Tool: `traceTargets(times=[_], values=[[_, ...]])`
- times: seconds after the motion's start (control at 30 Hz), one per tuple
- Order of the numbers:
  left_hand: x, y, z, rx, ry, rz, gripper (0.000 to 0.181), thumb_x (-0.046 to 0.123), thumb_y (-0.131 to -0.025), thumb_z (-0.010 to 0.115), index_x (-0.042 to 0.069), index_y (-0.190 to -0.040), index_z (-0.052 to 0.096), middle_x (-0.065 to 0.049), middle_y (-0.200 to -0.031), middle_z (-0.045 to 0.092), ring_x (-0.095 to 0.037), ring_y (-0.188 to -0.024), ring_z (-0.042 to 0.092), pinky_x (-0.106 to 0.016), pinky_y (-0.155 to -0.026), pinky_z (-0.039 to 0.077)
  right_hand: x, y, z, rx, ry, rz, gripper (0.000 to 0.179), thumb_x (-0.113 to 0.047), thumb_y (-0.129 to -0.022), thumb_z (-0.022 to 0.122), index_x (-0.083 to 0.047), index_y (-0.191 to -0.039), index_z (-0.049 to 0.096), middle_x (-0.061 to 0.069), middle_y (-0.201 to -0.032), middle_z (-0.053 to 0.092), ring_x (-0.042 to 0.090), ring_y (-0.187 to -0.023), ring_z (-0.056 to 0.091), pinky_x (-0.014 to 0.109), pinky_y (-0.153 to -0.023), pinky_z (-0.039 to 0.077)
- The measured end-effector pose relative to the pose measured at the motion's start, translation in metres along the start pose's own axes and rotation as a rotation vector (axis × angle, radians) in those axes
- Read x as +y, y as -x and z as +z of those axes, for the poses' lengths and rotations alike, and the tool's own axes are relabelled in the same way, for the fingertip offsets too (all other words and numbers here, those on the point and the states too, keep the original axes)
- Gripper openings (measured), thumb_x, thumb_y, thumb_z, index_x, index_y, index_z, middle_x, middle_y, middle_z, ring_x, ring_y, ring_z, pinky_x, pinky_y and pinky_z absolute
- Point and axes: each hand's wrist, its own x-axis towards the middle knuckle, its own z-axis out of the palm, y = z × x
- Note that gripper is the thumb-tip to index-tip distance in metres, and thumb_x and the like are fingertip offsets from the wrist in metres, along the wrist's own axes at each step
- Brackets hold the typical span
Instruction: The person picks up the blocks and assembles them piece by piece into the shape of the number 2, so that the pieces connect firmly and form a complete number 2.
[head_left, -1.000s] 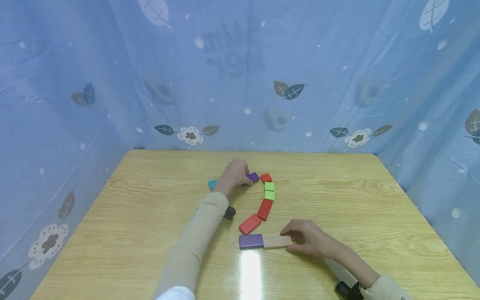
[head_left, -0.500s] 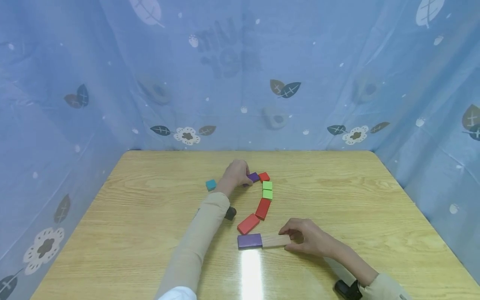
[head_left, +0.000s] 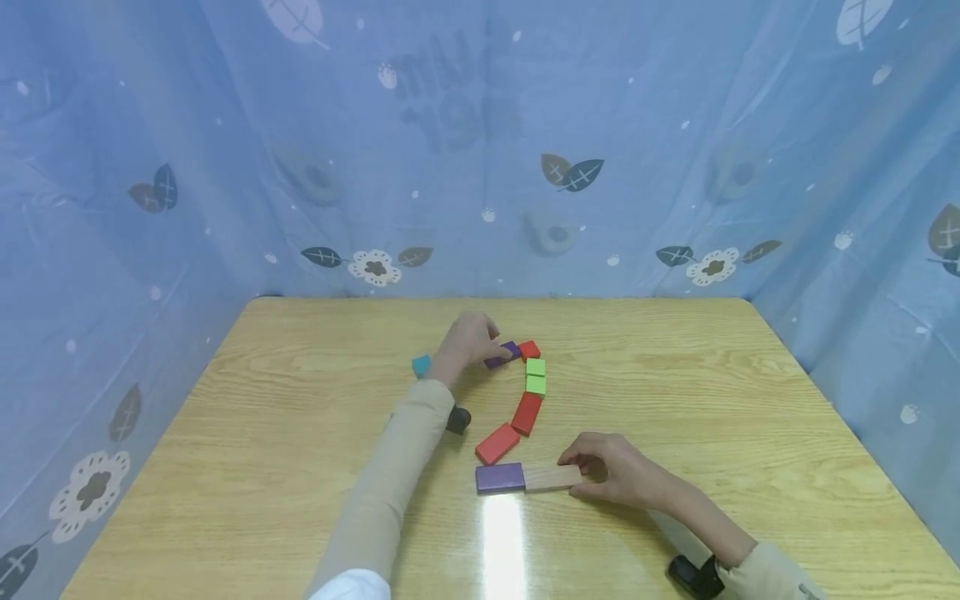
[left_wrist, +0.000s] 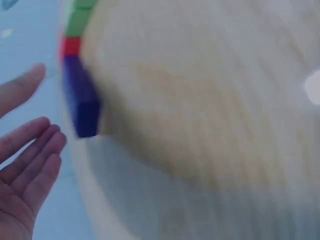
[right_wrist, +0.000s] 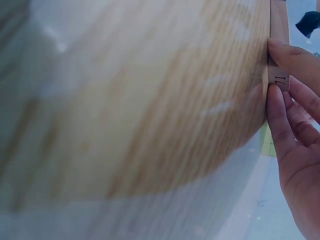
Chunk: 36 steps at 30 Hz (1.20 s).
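My left hand [head_left: 467,340] hovers just beside a purple block [head_left: 508,351] at the far end of a curved row. In the left wrist view its thumb and fingers are spread apart, off the purple block [left_wrist: 82,102]. At the near end, my right hand [head_left: 621,473] pinches the right end of a plain wood block [head_left: 551,477] between thumb and fingers. The right wrist view shows this wood block [right_wrist: 280,80] with a printed mark on its end. Another purple block [head_left: 499,477] lies against its left end.
The curve also holds a small red block [head_left: 529,350], two green blocks [head_left: 536,376] and two longer red blocks [head_left: 527,413]. A teal block [head_left: 422,365] lies left of my left wrist, partly hidden by the arm. Behind the table [head_left: 712,375] hangs a blue curtain [head_left: 480,150].
My left hand has let go of the far purple block, its fingers spreading and rising slightly from it. The right hand keeps its pinch on the wood block.
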Motion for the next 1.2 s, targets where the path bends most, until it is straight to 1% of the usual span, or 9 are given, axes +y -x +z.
traceTargets(times=[0.07,0.17,0.3,0.4,0.5,0.7,0.8,0.93,1.2], values=[[-0.005,0.001,-0.010,0.039,0.088,-0.002,0.046,0.031,-0.081,0.078,0.003,-0.116,0.068,-0.010,-0.114,0.067,-0.023,-0.103,0.064,-0.033,-0.090,0.051,0.000,-0.001,-0.001,0.001,0.004,-0.004,0.028,-0.014,-0.082,0.076,-0.010,-0.107,0.066,-0.004,-0.100,0.065,0.004,-0.088,0.060,0.022,-0.075,0.054],[-0.016,0.006,-0.031,0.115,0.190,0.046,0.043,0.031,-0.083,0.076,0.004,-0.115,0.068,-0.011,-0.112,0.068,-0.023,-0.103,0.062,-0.034,-0.089,0.051,0.000,-0.002,-0.002,0.003,0.005,-0.004,0.028,-0.014,-0.082,0.076,-0.010,-0.107,0.066,-0.005,-0.100,0.065,0.004,-0.088,0.060,0.022,-0.075,0.054],[-0.038,0.022,-0.057,0.190,0.302,0.065,0.036,0.027,-0.085,0.074,0.006,-0.114,0.069,-0.011,-0.112,0.068,-0.024,-0.103,0.062,-0.036,-0.091,0.050,0.000,-0.004,-0.003,0.012,0.012,-0.008,0.027,-0.013,-0.081,0.077,-0.010,-0.107,0.067,-0.005,-0.100,0.065,0.004,-0.088,0.060,0.022,-0.074,0.054],[-0.057,0.037,-0.065,0.237,0.345,0.066,0.033,0.022,-0.085,0.074,0.005,-0.113,0.069,-0.012,-0.111,0.069,-0.025,-0.103,0.063,-0.036,-0.092,0.050,0.001,-0.004,-0.004,0.016,0.023,-0.008,0.027,-0.014,-0.081,0.077,-0.010,-0.107,0.067,-0.004,-0.099,0.065,0.004,-0.087,0.060,0.022,-0.074,0.054],[-0.077,0.052,-0.063,0.221,0.329,0.051,0.031,0.016,-0.084,0.075,0.003,-0.111,0.069,-0.013,-0.111,0.069,-0.028,-0.103,0.064,-0.037,-0.093,0.050,0.000,-0.004,-0.004,0.015,0.034,-0.003,0.027,-0.015,-0.081,0.077,-0.010,-0.107,0.067,-0.005,-0.099,0.066,0.004,-0.087,0.059,0.022,-0.075,0.053],[-0.099,0.066,-0.041,0.082,0.275,0.012,0.045,0.013,-0.077,0.081,0.000,-0.117,0.066,-0.016,-0.120,0.064,-0.033,-0.114,0.059,-0.041,-0.098,0.047,0.001,0.000,-0.004,0.030,0.049,-0.029,0.027,-0.014,-0.080,0.078,-0.009,-0.105,0.068,-0.004,-0.098,0.066,0.003,-0.085,0.059,0.022,-0.072,0.054],[-0.100,0.067,-0.031,0.072,0.187,0.018,0.050,0.013,-0.073,0.083,-0.002,-0.117,0.065,-0.018,-0.119,0.064,-0.034,-0.113,0.058,-0.042,-0.098,0.046,0.001,0.001,-0.002,0.032,0.032,-0.031,0.028,-0.013,-0.080,0.078,-0.010,-0.105,0.068,-0.005,-0.097,0.066,0.002,-0.084,0.058,0.022,-0.072,0.054],[-0.097,0.067,-0.025,0.076,0.073,0.021,0.040,0.011,-0.075,0.082,-0.003,-0.110,0.068,-0.017,-0.110,0.067,-0.030,-0.101,0.061,-0.038,-0.089,0.051,0.002,0.001,0.002,0.026,0.010,-0.044,0.028,-0.012,-0.079,0.078,-0.010,-0.105,0.067,-0.006,-0.097,0.065,0.002,-0.085,0.058,0.022,-0.072,0.054],[-0.083,0.066,-0.024,0.149,0.106,-0.026,0.040,0.018,-0.070,0.086,0.002,-0.103,0.072,-0.010,-0.098,0.071,-0.022,-0.089,0.064,-0.033,-0.078,0.054,0.002,0.002,0.003,0.015,0.001,-0.038,0.027,-0.014,-0.081,0.077,-0.012,-0.105,0.067,-0.007,-0.098,0.064,0.002,-0.085,0.059,0.022,-0.072,0.054]])
